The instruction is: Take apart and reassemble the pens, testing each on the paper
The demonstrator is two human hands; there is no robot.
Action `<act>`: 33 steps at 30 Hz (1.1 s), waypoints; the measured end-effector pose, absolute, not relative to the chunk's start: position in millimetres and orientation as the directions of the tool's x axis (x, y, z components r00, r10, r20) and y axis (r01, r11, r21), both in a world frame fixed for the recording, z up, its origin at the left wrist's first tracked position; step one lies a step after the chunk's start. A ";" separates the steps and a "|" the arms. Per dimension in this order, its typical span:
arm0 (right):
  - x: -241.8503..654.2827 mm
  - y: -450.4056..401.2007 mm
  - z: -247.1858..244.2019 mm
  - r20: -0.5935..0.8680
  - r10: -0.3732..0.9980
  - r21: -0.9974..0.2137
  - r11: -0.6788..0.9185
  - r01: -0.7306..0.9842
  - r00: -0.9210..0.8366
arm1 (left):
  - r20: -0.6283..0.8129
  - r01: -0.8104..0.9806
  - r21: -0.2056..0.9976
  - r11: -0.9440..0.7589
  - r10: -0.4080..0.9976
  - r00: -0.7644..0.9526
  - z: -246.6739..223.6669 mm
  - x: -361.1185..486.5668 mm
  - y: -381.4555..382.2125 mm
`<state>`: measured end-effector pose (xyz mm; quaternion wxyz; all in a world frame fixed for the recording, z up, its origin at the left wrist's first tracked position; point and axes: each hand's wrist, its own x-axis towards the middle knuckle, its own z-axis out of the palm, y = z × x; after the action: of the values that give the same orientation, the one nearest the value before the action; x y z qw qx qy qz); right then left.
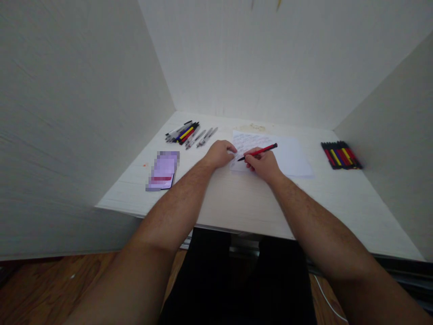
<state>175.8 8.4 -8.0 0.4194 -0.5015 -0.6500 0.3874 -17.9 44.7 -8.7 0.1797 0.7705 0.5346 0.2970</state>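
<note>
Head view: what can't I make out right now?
All in the head view:
Writing: too small and blurred to read.
Phone: screen pixelated.
Paper under the right hand: hidden by that hand.
Pen: tip too small to tell contact.
Cord: cut off by the bottom edge.

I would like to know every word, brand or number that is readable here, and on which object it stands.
No text is readable.
Greyish handwritten lines on flat white paper: too blurred.
Flat rectangular phone with purple screen: pixelated, unreadable.
Slim red-and-black pen: no marking legible.
</note>
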 end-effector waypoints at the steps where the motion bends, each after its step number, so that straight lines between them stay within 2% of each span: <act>1: 175.5 8.4 -9.0 0.155 0.977 -0.912 0.199 0.359 -0.148 | 0.263 0.718 0.594 -0.363 0.931 0.253 -8.5 -17.9 44.6; 6: 174.3 8.2 -8.9 0.145 0.980 -0.872 0.192 0.450 -0.138 | 0.260 0.705 0.610 -0.361 0.932 0.252 -6.4 -17.8 42.9; 20: 173.3 5.7 -6.1 0.155 0.971 -0.866 0.221 0.449 -0.180 | 0.244 0.729 0.592 -0.343 0.939 0.243 -3.9 -17.8 40.1; 25: 174.4 8.5 -9.7 0.154 0.978 -0.883 0.200 0.424 -0.140 | 0.229 0.746 0.575 -0.336 0.942 0.247 -3.1 -17.3 40.7; 30: 174.7 8.7 -7.4 0.131 0.980 -0.844 0.191 0.502 -0.152 | 0.205 0.767 0.546 -0.338 0.941 0.269 -2.7 -17.6 40.5; 33: 174.2 8.6 -8.2 0.126 0.985 -0.860 0.166 0.483 -0.114 | 0.195 0.773 0.546 -0.324 0.946 0.259 -2.1 -17.5 39.7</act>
<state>174.2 8.6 -8.2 0.3730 -0.5510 -0.6661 0.3369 -17.5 39.7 -2.1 0.1733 0.7741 0.5551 0.2501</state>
